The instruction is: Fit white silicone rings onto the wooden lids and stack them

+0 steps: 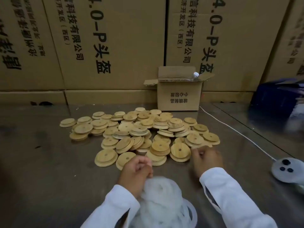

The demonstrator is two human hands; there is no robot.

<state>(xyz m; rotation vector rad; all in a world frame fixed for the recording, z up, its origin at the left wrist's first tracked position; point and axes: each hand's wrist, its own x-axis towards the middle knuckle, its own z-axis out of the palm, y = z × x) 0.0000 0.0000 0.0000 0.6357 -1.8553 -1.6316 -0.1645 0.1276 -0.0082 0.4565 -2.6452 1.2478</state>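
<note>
Though sideways, "4.0-P头盔" on cartons (107,46) behind wooden lids (139,134).

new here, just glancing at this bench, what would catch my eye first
First, the heap of wooden lids across the middle of the table. Then the blurred bundle of white silicone rings at the near edge between the white sleeves, and the wall of big printed cartons behind, a small open box before it.
</note>
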